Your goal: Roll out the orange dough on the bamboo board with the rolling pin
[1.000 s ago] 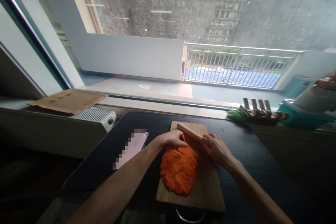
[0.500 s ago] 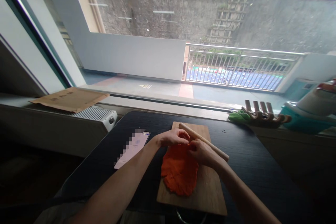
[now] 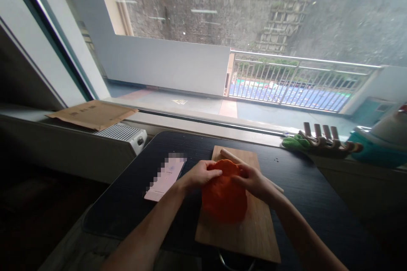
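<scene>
A flat, roundish orange sheet of dough is over the wooden board, its far edge gripped between my two hands. My left hand pinches the upper left edge, the thumb on top of the sheet. My right hand pinches the upper right edge, also with the thumb on the near face. The far part of the sheet looks tilted up; whether the near part touches the board I cannot tell. Behind my right hand a wooden rolling pin lies slantwise, partly hidden.
On the dark table a pink phone-like object, partly pixelated, lies left of the board. Beyond the table are a heater, a brown envelope, a green cloth, a wooden rack and a teal container.
Both hands have moved apart along the sheet's far edge and taken hold of it. That edge has come up off the board. The view has shifted slightly.
</scene>
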`<state>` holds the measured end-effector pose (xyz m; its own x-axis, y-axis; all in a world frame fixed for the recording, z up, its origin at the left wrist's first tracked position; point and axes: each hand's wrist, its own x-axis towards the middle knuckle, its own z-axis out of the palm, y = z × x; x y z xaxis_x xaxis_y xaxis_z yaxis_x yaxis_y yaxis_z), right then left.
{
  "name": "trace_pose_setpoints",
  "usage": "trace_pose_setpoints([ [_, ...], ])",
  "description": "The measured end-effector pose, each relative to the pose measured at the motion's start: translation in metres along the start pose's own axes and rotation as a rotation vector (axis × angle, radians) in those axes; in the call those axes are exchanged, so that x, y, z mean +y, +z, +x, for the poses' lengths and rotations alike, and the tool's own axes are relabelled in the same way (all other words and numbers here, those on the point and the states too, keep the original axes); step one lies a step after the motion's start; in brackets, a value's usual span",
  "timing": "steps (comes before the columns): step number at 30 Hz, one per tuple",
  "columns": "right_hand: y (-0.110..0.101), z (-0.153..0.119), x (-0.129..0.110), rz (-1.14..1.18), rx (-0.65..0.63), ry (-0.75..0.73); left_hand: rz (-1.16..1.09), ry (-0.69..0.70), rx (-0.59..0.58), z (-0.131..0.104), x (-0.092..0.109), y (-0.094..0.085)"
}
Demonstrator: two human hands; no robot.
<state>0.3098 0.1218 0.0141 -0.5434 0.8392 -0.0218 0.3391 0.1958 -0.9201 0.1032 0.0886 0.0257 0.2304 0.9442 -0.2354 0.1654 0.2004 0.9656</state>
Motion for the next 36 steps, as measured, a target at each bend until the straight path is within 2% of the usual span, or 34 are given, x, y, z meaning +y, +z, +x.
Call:
trace_pose_setpoints([
  [2,-0.002,0.002,0.003,0.095,0.003,0.009,-0.049,0.039,0.173,-0.009,-0.011,0.011],
  [4,-0.003,0.004,0.007,0.011,0.021,0.019,-0.067,0.067,0.309,-0.018,-0.020,0.018],
  [7,-0.008,0.007,0.012,-0.225,0.169,0.039,-0.050,0.088,0.454,-0.029,-0.030,0.023],
  [10,-0.020,0.006,0.015,-0.392,0.317,0.053,-0.029,0.081,0.548,-0.036,-0.035,0.024],
  [13,-0.031,0.000,0.020,-0.543,0.348,0.044,0.015,0.071,0.556,-0.044,-0.037,0.025],
  [18,-0.031,-0.004,0.035,-0.654,0.259,0.033,0.626,-0.016,0.483,-0.061,-0.031,0.030],
  [20,-0.028,-0.004,0.038,-0.672,0.249,0.021,0.711,-0.060,0.466,-0.068,-0.026,0.033],
  [25,-0.024,-0.014,0.023,-0.639,0.212,-0.024,0.942,-0.131,0.297,-0.085,-0.017,0.043],
  [27,-0.023,-0.024,0.012,-0.594,0.164,-0.066,0.991,-0.097,0.328,-0.090,-0.017,0.044],
  [30,-0.016,-0.035,0.000,-0.554,0.048,-0.112,1.030,0.050,0.455,-0.094,-0.021,0.041],
  [32,-0.008,-0.037,-0.004,-0.561,-0.010,-0.108,1.051,0.113,0.481,-0.094,-0.026,0.040],
  [34,0.002,-0.031,-0.005,-0.587,-0.018,-0.100,1.047,0.133,0.465,-0.094,-0.032,0.039],
  [36,0.014,-0.018,-0.006,-0.659,0.039,-0.079,1.032,0.141,0.457,-0.094,-0.037,0.038],
])
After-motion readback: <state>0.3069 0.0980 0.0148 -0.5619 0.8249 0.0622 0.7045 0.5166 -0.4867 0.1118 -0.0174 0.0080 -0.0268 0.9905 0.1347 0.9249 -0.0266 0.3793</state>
